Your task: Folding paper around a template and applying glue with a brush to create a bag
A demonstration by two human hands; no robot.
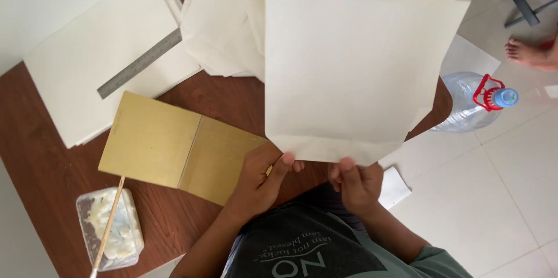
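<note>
Both hands hold a cream paper sheet (357, 74) by its folded near edge, lifted over the brown surface (35, 162): the left hand (264, 179) has its grip pinched on the left part, the right hand (356, 184) on the right. Left of them lies a gold card (168, 144), with a metal ruler (139, 63) farther off and a glue tub (110, 228) near left.

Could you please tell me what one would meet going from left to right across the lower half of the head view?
Plastic tub of paste with a stick in it → gold card → left hand → right hand, both holding the cream paper sheet → clear water bottle.
</note>
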